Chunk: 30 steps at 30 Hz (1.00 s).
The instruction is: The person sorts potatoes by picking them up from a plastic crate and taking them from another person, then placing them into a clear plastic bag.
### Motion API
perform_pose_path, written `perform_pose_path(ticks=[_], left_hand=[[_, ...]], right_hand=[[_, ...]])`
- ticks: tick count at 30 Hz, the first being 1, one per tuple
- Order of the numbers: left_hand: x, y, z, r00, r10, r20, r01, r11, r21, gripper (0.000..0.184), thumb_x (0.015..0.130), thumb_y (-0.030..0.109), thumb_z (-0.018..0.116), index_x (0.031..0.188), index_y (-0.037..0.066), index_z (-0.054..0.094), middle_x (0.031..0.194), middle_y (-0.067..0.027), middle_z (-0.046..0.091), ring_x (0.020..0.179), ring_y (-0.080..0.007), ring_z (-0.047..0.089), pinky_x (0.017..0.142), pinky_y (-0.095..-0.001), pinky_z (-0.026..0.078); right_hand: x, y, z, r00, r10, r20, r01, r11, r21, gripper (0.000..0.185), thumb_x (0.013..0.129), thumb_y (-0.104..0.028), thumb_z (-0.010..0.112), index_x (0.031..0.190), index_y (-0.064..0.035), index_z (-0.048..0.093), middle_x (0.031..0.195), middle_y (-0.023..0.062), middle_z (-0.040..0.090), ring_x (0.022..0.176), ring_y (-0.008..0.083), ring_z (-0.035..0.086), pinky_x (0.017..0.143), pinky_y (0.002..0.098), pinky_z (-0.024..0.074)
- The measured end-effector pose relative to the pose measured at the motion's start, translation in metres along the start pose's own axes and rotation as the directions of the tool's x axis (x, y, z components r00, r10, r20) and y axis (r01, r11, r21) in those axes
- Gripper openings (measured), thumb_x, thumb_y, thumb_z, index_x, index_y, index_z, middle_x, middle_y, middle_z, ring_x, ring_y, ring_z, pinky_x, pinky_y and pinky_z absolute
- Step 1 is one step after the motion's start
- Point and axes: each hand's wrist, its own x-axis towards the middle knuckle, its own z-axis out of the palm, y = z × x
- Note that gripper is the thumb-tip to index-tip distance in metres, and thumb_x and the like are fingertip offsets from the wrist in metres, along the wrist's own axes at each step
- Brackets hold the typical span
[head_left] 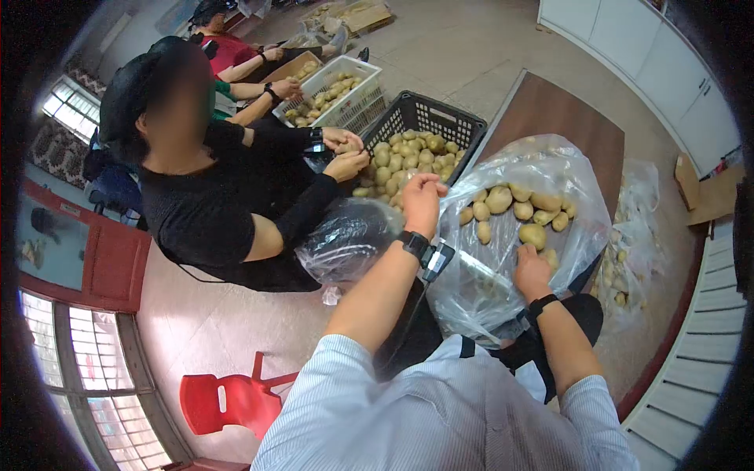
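My left hand is raised at the right edge of the black crate, its fingers curled together; what they hold, if anything, is hidden. Many potatoes fill that crate. My right hand reaches into a clear plastic bag lying on a brown board. Its fingertips touch a round potato, and another potato lies beside them. Several more potatoes rest in the far part of the bag.
A co-worker in black sits at the left, both hands over the crate. Beyond are a white crate of potatoes and other people. A red chair stands lower left. Bagged potatoes lie on the floor at right.
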Motion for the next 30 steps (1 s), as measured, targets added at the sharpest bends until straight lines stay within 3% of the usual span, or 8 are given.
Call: perform_pose_path(ticks=[6,10,17,19,21,24,28,30], left_hand=[[-0.011,-0.013,0.018,0.947,-0.190,0.261,0.177,0.982,0.071,0.021,0.086,0.002,0.039,0.098,-0.001,0.056,0.079,-0.0138,0.065,0.070,-0.0182,0.062,0.070,-0.0284,0.049],[-0.011,-0.037,0.025,0.899,-0.264,0.349,0.246,0.965,0.095,0.018,0.087,0.001,0.041,0.098,-0.001,0.056,0.085,-0.0134,0.065,0.072,-0.0169,0.061,0.066,-0.0277,0.050],[-0.018,-0.043,0.033,0.869,-0.330,0.369,0.238,0.932,0.274,0.011,0.088,0.004,0.048,0.095,0.001,0.056,0.083,-0.0074,0.062,0.069,-0.0143,0.060,0.061,-0.0277,0.050],[-0.025,-0.018,0.035,0.747,-0.526,0.407,0.446,0.850,0.280,0.011,0.089,0.012,0.053,0.093,0.002,0.057,0.080,-0.0054,0.060,0.066,-0.0126,0.059,0.055,-0.0246,0.048],[-0.034,0.003,0.035,0.711,-0.495,0.499,0.390,0.868,0.306,0.015,0.090,0.016,0.053,0.094,0.003,0.058,0.080,-0.0052,0.060,0.064,-0.0121,0.058,0.052,-0.0236,0.047],[-0.029,0.006,0.031,0.566,-0.504,0.653,0.424,0.857,0.294,0.021,0.092,0.024,0.053,0.095,0.004,0.059,0.080,-0.0056,0.059,0.061,-0.0115,0.057,0.047,-0.0226,0.044],[-0.011,-0.028,0.028,0.315,-0.487,0.815,0.622,0.754,0.211,0.026,0.094,0.030,0.054,0.099,0.005,0.058,0.087,-0.0075,0.060,0.062,-0.0124,0.057,0.045,-0.0236,0.042],[-0.008,-0.031,0.028,0.395,-0.515,0.760,0.641,0.748,0.173,0.027,0.094,0.032,0.054,0.100,0.006,0.057,0.089,-0.0072,0.060,0.063,-0.0131,0.057,0.045,-0.0232,0.042]], right_hand=[[0.007,-0.003,-0.005,0.989,0.140,0.045,-0.147,0.933,0.328,0.022,0.069,-0.006,0.059,0.090,-0.0049,0.054,0.095,0.0171,0.057,0.081,0.0402,0.060,0.072,0.0464,0.0486],[0.017,-0.006,-0.001,0.990,0.109,-0.087,-0.055,0.879,0.473,0.025,0.070,-0.008,0.061,0.095,-0.0039,0.055,0.100,0.0195,0.058,0.089,0.0401,0.059,0.078,0.0430,0.0484],[0.047,-0.040,-0.045,0.979,0.133,0.156,-0.202,0.488,0.849,0.035,0.078,-0.009,0.062,0.112,-0.0042,0.054,0.094,0.0113,0.061,0.088,0.0191,0.059,0.079,0.0294,0.0467],[0.055,-0.047,-0.048,0.979,0.087,0.186,-0.205,0.403,0.892,0.036,0.080,-0.007,0.061,0.115,-0.0045,0.053,0.097,0.0094,0.061,0.088,0.0148,0.058,0.077,0.0267,0.0470],[0.060,-0.057,-0.057,0.982,-0.004,0.190,-0.188,0.109,0.976,0.042,0.084,-0.007,0.062,0.123,-0.0018,0.047,0.108,0.0115,0.059,0.087,0.0159,0.061,0.074,0.0273,0.0511],[0.063,-0.065,-0.062,0.989,-0.020,0.145,-0.145,0.012,0.989,0.049,0.087,-0.004,0.060,0.131,-0.0012,0.039,0.115,0.0114,0.055,0.085,0.0116,0.061,0.070,0.0241,0.0517],[0.061,-0.068,-0.057,0.994,-0.016,0.104,-0.105,-0.051,0.993,0.054,0.087,-0.006,0.061,0.134,-0.0024,0.036,0.120,0.0118,0.052,0.084,0.0110,0.061,0.068,0.0239,0.0506],[0.059,-0.066,-0.054,0.999,-0.001,0.049,-0.048,0.179,0.983,0.052,0.088,-0.010,0.060,0.134,-0.0036,0.037,0.119,0.0147,0.054,0.082,0.0100,0.061,0.066,0.0248,0.0493]])
